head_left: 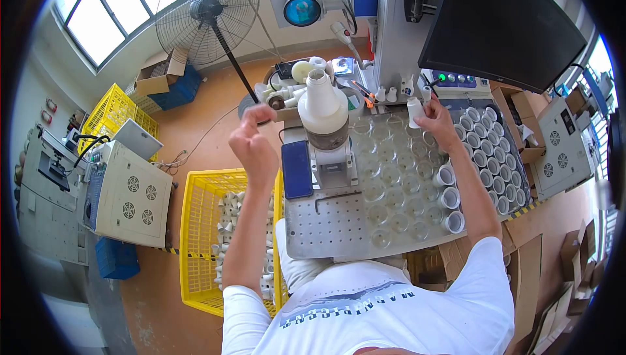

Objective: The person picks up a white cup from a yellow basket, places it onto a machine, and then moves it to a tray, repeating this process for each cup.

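- Right hand (438,123) pinches a white bottle (414,110) above the clear tray (391,159); best kept upright.
- Left hand (254,139) hovers curled; its grip cannot be told.

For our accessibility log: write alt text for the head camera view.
The person's right hand holds a small white bottle at the far edge of a clear tray; the left hand is raised beside a large white bottle on a machine. A yellow crate of white parts stands nearby.

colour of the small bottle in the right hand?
White. The small bottle in the right hand shows best in the head view.
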`<state>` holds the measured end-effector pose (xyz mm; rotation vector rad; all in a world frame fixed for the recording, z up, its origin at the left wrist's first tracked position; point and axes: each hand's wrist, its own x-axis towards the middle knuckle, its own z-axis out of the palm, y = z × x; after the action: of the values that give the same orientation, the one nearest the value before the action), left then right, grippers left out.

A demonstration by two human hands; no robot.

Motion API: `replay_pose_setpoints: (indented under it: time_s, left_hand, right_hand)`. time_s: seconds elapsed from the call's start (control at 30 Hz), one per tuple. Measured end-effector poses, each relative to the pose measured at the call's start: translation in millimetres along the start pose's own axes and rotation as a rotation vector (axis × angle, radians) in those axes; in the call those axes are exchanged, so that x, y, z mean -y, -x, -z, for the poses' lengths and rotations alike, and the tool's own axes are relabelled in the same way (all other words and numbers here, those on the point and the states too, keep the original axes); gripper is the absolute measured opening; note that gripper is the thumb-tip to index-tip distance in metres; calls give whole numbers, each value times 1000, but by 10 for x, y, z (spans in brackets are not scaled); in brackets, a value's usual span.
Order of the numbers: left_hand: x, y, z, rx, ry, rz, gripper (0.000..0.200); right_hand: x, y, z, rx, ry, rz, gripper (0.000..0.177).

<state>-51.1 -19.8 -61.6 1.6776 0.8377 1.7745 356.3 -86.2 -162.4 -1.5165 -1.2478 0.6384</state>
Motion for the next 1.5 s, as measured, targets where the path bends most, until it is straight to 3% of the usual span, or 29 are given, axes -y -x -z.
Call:
replay_pose_setpoints:
  time_s: [0.1,0.2,0.27,0.3,0.37,0.43,0.47,0.53,0.57,0.67,0.8,0.87,0.93,1.0,1.03,1.13,1.2,1.27,1.5]
  left_hand:
    - [-277,-453,-283,-1,-181,-165,37]
    - [-349,-579,-679,16,-156,-61,37]
    - [-287,-586,-794,330,144,222,33]
    - [-376,-571,-730,326,146,225,33]
    - [-712,-527,-449,308,-16,-91,28]
    - [-822,-408,-87,153,-86,-159,25]
    - [-749,-334,148,65,-151,-124,25]
    - [-454,-144,653,-113,-314,-39,25]
    - [-268,-31,897,-196,-409,10,25]
    - [433,370,1693,-237,-522,166,24]
    - [1368,947,2753,-265,-656,192,31]
    - [1607,1220,3196,-321,-811,360,30]
    - [1691,1388,3380,-311,-870,417,31]
    - [1890,1571,3554,-422,-471,453,36]
    - [1653,1519,3350,-351,-439,410,36]
    - [470,1147,2081,-245,-189,156,31]
    - [-304,948,1289,-134,-45,-413,36]
    - [-883,989,826,-268,-28,-813,39]
    - [-1561,1316,220,-244,409,-1174,28]
  right_hand:
    - [733,-89,-105,42,-27,81,32]
    - [1358,-144,-395,52,-236,250,32]
    - [1722,-126,-667,54,-427,364,33]
    - [1893,-66,-836,86,-485,393,34]
    - [1998,-1,-1144,112,-549,420,35]
    - [1894,19,-1379,194,-429,573,37]
    - [1872,45,-1409,195,-433,568,37]
    - [1829,84,-1453,158,-67,448,38]
    - [1824,88,-1468,154,-69,440,38]
    - [1775,115,-1511,128,-183,488,32]
    - [1514,192,-1192,58,-102,538,26]
    - [1255,149,-927,13,19,490,25]
    - [869,37,-454,3,406,280,31]
    - [296,-10,75,97,875,221,47]
    - [261,54,272,236,1017,-13,55]
    - [187,265,520,485,1094,-210,61]
    - [22,329,529,456,1223,-146,57]
    - [43,302,484,477,1231,-167,56]
    - [67,421,511,453,1286,-159,52]
